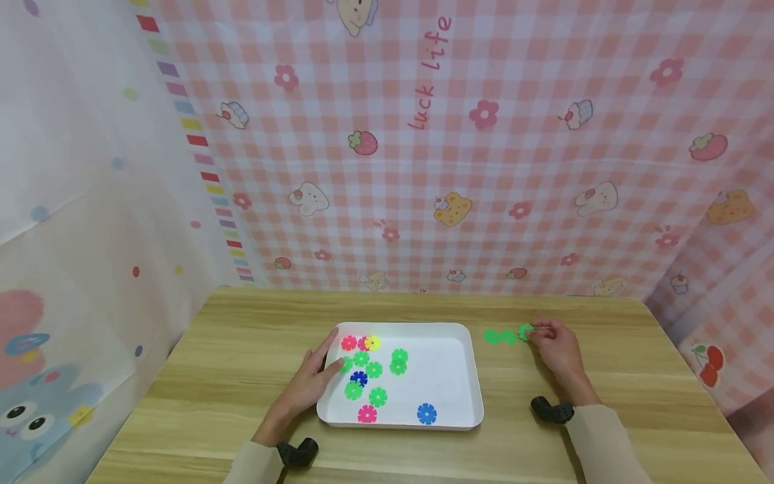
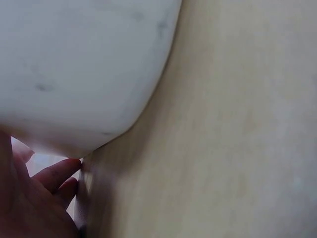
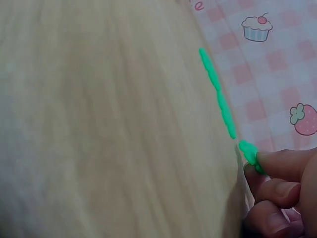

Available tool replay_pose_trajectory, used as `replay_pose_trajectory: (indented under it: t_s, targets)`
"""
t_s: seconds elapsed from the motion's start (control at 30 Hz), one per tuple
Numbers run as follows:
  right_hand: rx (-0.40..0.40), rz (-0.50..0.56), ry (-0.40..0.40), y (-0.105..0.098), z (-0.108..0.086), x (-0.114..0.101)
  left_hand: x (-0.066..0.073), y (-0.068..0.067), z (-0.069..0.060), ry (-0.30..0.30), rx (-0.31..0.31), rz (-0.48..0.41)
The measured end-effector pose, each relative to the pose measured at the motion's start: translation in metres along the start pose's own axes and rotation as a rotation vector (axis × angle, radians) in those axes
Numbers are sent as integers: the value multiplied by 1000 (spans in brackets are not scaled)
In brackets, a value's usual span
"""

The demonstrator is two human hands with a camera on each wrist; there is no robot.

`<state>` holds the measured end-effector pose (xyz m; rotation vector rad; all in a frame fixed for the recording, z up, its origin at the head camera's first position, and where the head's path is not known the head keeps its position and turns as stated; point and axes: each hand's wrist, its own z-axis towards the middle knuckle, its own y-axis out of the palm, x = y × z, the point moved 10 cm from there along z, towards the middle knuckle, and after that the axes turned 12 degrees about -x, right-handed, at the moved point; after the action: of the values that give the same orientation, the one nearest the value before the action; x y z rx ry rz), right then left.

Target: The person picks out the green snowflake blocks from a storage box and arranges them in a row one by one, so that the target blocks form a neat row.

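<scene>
My right hand [image 1: 557, 351] pinches a green notched disc [image 1: 525, 332] between thumb and fingers, at the right end of a row with two other green discs [image 1: 500, 337] on the table. In the right wrist view the pinched disc [image 3: 248, 152] is tilted beside the two flat ones [image 3: 218, 92]. My left hand [image 1: 307, 382] holds the left side of the white tray [image 1: 447, 376], thumb over the rim. In the left wrist view the hand [image 2: 42, 198] is at the tray's side [image 2: 89, 64], its grip partly hidden.
Inside the tray lie several green discs [image 1: 377, 396], pink ones [image 1: 367, 413], a yellow one [image 1: 372, 343], a dark blue one [image 1: 359, 378] and a blue one [image 1: 426, 413]. A checked cloth [image 1: 399, 168] hangs behind the wooden table [image 1: 242, 349].
</scene>
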<state>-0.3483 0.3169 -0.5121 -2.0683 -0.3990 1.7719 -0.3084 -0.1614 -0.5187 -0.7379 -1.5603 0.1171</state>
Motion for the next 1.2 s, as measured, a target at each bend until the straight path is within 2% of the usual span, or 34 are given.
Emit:
replay_pose_trajectory:
  t_s: [0.23,0.7,0.93,1.2]
  targets:
    - [38,-66,-30,-2,0,-5,2,-1,0,6,-3,7]
    - [62,-72,-35,-2,-3,-4,0,0,0,10,-3,-2]
    - [71,-84,-26,-2,-4,-4,-3,-1,-1,-15,1,-6]
    - [72,-104,-19,-1,-5,-3,-4,1,0,-14,-3,-4]
